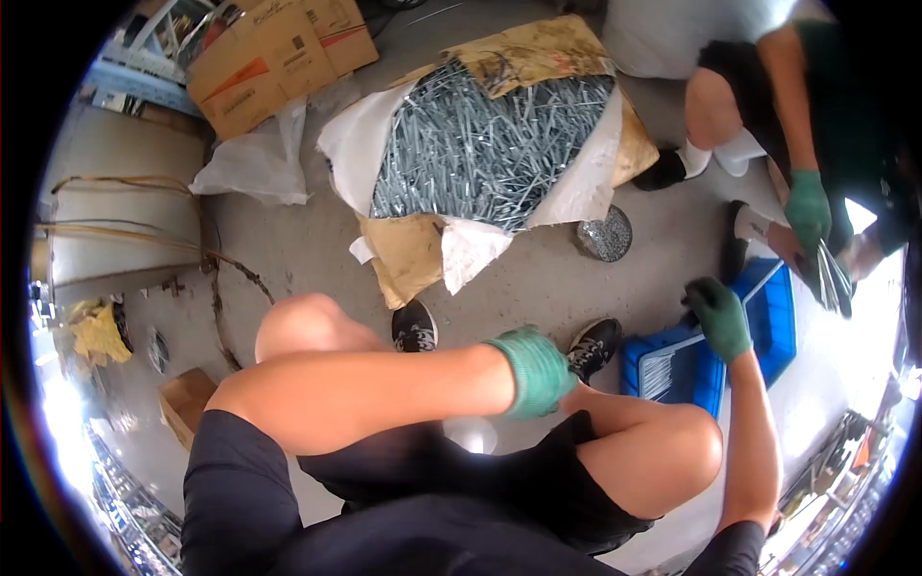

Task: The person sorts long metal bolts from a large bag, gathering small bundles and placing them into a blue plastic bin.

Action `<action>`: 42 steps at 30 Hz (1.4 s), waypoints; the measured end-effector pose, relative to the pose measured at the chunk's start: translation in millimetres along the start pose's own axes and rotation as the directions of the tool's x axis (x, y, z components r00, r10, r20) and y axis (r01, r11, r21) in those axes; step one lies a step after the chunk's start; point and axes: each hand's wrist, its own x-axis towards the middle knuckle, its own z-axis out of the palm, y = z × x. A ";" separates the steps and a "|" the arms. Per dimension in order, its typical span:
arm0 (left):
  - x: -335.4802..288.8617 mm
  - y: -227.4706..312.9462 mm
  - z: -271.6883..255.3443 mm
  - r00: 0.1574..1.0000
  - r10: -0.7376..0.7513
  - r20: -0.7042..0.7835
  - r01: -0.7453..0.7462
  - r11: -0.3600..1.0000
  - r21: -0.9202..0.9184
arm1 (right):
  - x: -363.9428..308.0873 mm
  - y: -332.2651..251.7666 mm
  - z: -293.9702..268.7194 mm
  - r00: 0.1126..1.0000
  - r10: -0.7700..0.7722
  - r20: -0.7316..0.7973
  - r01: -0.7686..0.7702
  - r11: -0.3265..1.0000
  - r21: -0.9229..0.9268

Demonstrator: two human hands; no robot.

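Observation:
My left hand (pixel 536 372), in a green knitted glove, lies across my body beside my right leg; its fingers are hidden from view. Over the blue bins at the right is my gloved right hand (pixel 720 319), its dark fingertips curled in. Whatever those fingers hold, if anything, does not show. Below it stands a blue plastic bin (pixel 722 386) with a bundle of thin metal pieces (pixel 657 376) inside. A second blue bin (pixel 786 331) sits right against it. Farther ahead, a large heap of thin silvery metal strips (pixel 490 144) fills an opened paper-and-cardboard wrapping (pixel 581 182).
A co-worker's green-gloved hand (pixel 809 209) holds a fan of metal strips (pixel 832 278) at the right. A round container of small metal bits (pixel 605 235) stands near the heap. Cardboard boxes (pixel 279 62), plastic sheeting (pixel 259 158) and a strapped pale drum (pixel 125 216) are at the left.

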 end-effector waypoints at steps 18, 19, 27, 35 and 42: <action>-9.7 15.5 1.1 0.994 0.062 -0.089 -0.049 0.990 0.135 | 257.4 -270.7 277.4 0.960 -0.197 0.200 0.275 0.507 -0.817; -10.9 17.0 -0.4 0.994 0.067 -0.091 -0.055 0.990 0.133 | 268.4 -266.3 284.0 0.971 -0.138 0.195 0.239 0.527 -0.816; -17.7 17.0 1.3 0.993 0.080 -0.086 -0.070 0.991 0.117 | 294.7 -281.3 302.3 0.999 -0.029 0.043 0.049 0.788 -0.614; -21.4 21.9 5.0 0.989 0.119 -0.084 -0.109 0.987 0.117 | 326.2 -256.4 314.7 0.997 -0.071 -0.006 0.046 0.699 -0.714; -28.5 22.6 9.0 0.988 0.133 -0.080 -0.126 0.988 0.088 | 331.7 -250.0 318.5 0.994 -0.012 0.106 0.090 0.638 -0.765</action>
